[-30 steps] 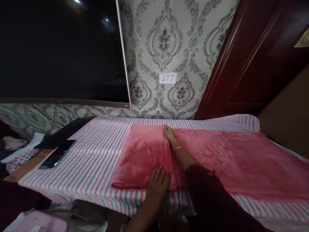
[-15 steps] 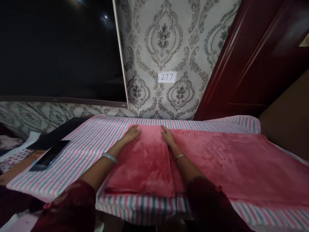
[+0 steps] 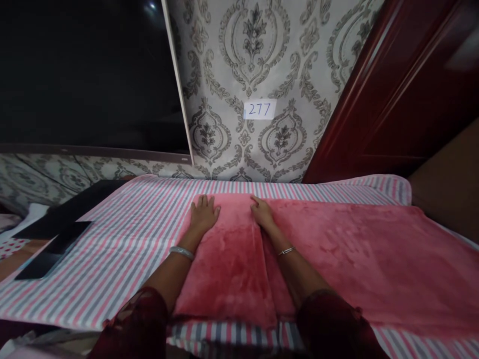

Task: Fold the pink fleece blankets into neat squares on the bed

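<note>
A plush pink-red blanket [image 3: 355, 249] lies spread along the surface, its left part folded over to the right into a flap [image 3: 228, 269]. My left hand [image 3: 203, 213] rests palm down on the flap's far left corner, fingers spread, with a bangle at the wrist. At the flap's far right corner is my right hand [image 3: 262, 211], its index finger stretched out on the fabric and the other fingers partly bent. No grip on the cloth shows there. The flap's right edge runs down beside my right forearm.
A striped cloth [image 3: 123, 244] covers the surface beneath the blanket. A dark flat device [image 3: 56, 249] lies at the left. Behind are a large black screen [image 3: 86, 80], a patterned wall with a "277" paper label [image 3: 260, 109], and a dark red door [image 3: 404, 89].
My left hand has turned from reaching along the fold's left edge to lying flat on the flap. My right hand stays at the far right corner. The view has shifted slightly.
</note>
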Motion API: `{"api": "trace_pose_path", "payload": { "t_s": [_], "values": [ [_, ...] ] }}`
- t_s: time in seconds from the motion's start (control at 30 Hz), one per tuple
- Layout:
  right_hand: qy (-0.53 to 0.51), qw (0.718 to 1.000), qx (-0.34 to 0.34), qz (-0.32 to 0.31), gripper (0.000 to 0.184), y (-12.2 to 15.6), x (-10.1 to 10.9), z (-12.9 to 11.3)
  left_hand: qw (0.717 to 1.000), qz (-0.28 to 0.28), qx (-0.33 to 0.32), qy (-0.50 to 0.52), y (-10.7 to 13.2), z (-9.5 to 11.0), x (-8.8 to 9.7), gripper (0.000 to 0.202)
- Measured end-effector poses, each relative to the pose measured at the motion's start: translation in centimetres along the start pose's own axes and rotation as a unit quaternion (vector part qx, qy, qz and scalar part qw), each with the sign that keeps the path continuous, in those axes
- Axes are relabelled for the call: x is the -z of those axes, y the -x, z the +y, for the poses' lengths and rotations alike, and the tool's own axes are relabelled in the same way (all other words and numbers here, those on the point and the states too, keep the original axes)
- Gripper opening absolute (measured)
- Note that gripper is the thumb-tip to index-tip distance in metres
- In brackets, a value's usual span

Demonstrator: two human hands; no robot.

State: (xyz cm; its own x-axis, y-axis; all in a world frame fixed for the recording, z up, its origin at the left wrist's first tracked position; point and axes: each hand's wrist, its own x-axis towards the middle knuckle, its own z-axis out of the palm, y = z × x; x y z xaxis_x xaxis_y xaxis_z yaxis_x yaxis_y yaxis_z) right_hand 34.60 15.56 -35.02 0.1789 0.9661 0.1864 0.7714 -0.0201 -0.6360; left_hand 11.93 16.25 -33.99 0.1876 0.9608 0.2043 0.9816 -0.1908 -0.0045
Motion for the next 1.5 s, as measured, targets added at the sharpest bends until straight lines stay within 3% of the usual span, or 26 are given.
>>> {"api": "trace_pose_path", "payload": {
  "t_s": [0.13, 0.23, 0.4, 0.7, 0.83, 0.97, 1.07, 1.13, 1.2, 1.33, 1.5],
  "values": [
    [0.125, 0.989, 0.077, 0.016, 0.068, -0.3, 1.2, -3.9, 1.000, 0.008, -0.002, 0.006, 0.1, 0.3, 0.4, 0.060],
    [0.161, 0.982, 0.095, -0.010, 0.070, 0.0, 0.2, -5.4, 1.000, 0.000, 0.007, 0.016, 0.3, 0.5, 0.6, 0.061],
    [0.203, 0.977, 0.031, -0.053, 0.077, 1.7, -2.2, -3.4, 0.999, -0.024, 0.021, 0.029, 0.3, 0.6, 0.8, 0.062],
    [0.204, 0.976, 0.020, -0.076, 0.080, 1.7, -2.5, -2.8, 0.990, -0.084, 0.040, 0.109, -0.5, -0.4, 0.5, 0.065],
    [0.184, 0.977, 0.018, -0.110, 0.075, 1.2, -1.3, -2.8, 0.987, -0.103, 0.033, 0.117, -0.9, -0.9, 1.4, 0.066],
    [0.162, 0.975, 0.020, -0.152, 0.068, 1.8, 1.3, -3.4, 0.985, -0.114, 0.015, 0.126, -1.0, -2.0, 3.9, 0.062],
    [0.167, 0.977, 0.055, -0.118, 0.074, 4.7, 2.4, -4.2, 0.987, -0.095, 0.001, 0.131, 0.8, -2.7, 5.3, 0.061],
    [0.173, 0.974, 0.106, -0.101, 0.077, 7.4, 2.3, -4.5, 0.988, -0.079, -0.030, 0.132, 3.4, -2.9, 5.4, 0.062],
    [0.183, 0.967, 0.140, -0.105, 0.078, 10.2, 1.8, -4.4, 0.987, -0.067, -0.075, 0.124, 6.8, -2.7, 4.6, 0.064],
    [0.201, 0.962, 0.136, -0.123, 0.080, 13.4, 0.6, -3.2, 0.989, -0.053, -0.125, 0.064, 12.4, -2.3, 2.0, 0.070],
    [0.208, 0.961, 0.144, -0.107, 0.078, 13.8, 0.2, -2.2, 0.990, -0.032, -0.135, 0.039, 13.6, -2.3, 0.9, 0.070]
  ]
}}
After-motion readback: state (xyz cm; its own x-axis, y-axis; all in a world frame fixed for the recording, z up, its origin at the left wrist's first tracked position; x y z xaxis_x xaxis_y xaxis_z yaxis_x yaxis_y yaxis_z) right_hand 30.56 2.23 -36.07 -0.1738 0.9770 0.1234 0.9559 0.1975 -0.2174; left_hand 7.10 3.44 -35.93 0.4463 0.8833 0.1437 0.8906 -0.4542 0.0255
